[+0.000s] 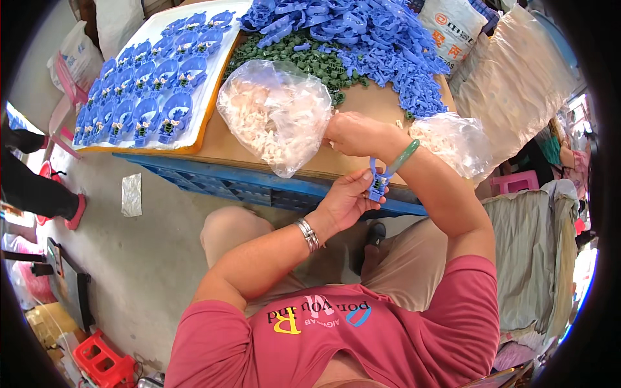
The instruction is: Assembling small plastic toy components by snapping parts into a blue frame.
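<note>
My left hand (351, 200) is closed around a small blue plastic toy part (378, 186) with dark green pieces in it, held just off the table's front edge. Beyond it my right hand (362, 134) reaches to the side of a clear plastic bag (277, 116) full of small cream-coloured parts. Its fingers are curled together at the bag's edge, and their tips are hidden. Behind the bag spreads a pile of small dark green parts (284, 61). Further back are heaped blue plastic parts (349, 29). Another bag of cream parts (453, 139) lies right of my right forearm.
A white tray (217, 61) with an orange rim holds rows of blue assembled pieces at the left of the table (375, 103). Blue crate sides (213, 178) show below. A red stool (103, 359) stands low left. A person's dark-trousered leg (39, 187) is at far left.
</note>
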Demonstrator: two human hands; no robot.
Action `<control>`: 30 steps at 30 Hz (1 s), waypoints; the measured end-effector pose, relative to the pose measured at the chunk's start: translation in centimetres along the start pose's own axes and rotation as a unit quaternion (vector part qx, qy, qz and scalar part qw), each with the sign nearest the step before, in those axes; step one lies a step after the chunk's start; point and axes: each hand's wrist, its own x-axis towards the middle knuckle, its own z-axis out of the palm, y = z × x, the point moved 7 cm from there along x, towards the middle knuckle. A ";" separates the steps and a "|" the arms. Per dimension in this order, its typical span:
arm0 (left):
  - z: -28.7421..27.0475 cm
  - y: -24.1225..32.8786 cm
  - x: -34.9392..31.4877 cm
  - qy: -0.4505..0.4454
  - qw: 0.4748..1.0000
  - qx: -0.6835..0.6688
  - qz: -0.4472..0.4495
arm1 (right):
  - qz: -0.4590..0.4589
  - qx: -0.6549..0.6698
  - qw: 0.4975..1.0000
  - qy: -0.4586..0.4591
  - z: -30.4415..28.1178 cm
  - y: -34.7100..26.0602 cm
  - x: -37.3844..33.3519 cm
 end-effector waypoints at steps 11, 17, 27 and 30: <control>1.2 1.9 -0.4 -0.019 0.999 -0.021 0.029 | -0.005 0.167 0.930 0.329 -9.1 -0.8 -10.2; 1.9 2.7 -0.4 -0.049 0.996 -0.026 0.068 | 0.081 0.269 0.885 0.370 -4.4 -1.5 -15.2; 2.7 2.7 -0.2 -0.097 0.991 -0.017 0.091 | -0.011 0.249 0.873 0.420 -3.2 -3.4 -16.1; 3.0 2.6 -0.2 -0.102 0.991 -0.010 0.080 | 0.015 0.245 0.873 0.421 -2.7 -3.2 -15.9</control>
